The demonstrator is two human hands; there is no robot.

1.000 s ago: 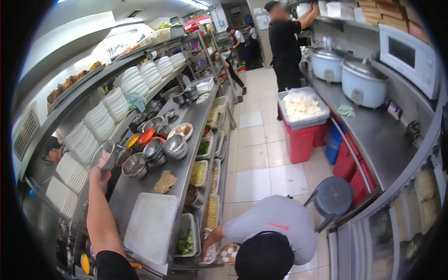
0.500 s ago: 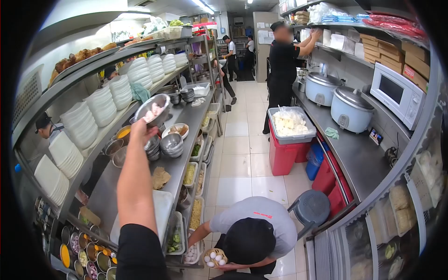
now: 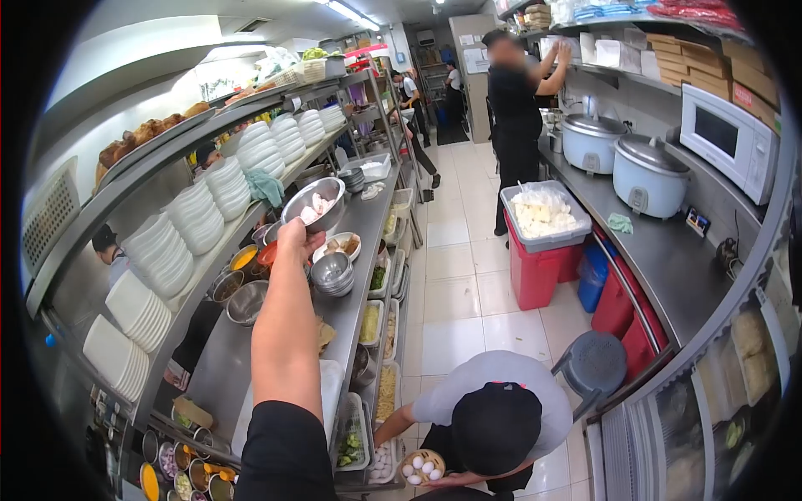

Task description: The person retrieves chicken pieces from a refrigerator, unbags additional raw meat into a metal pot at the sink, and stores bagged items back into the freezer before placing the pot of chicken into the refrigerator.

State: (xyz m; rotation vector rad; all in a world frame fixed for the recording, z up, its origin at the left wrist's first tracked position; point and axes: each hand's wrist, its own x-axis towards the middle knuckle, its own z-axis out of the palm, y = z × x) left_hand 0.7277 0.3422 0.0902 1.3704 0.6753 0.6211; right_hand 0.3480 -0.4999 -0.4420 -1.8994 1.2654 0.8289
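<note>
My left hand (image 3: 298, 240) is closed on the near rim of a metal bowl (image 3: 332, 210), at the end of an outstretched arm. The bowl holds a few pale pink pieces (image 3: 317, 207), perhaps raw meat; I cannot tell what kind. It hangs above the steel counter, tilted so that its inside shows. Just beyond and below the hand sits a white bowl of brownish food (image 3: 342, 245). A stack of metal bowls (image 3: 332, 274) stands nearer on the counter. My right hand is out of view.
A crouching person (image 3: 501, 417) holds a basket of eggs (image 3: 423, 468) at lower right. Stacked white plates (image 3: 163, 260) line the left shelf. A grey tub of pale food (image 3: 545, 213) tops a red bin. Another person (image 3: 518, 125) stands by the rice cookers (image 3: 652, 171).
The view has swung left, so most things sit further right. My left hand still grips the metal bowl, now lower and further right in view. The crouching person keeps the egg basket.
</note>
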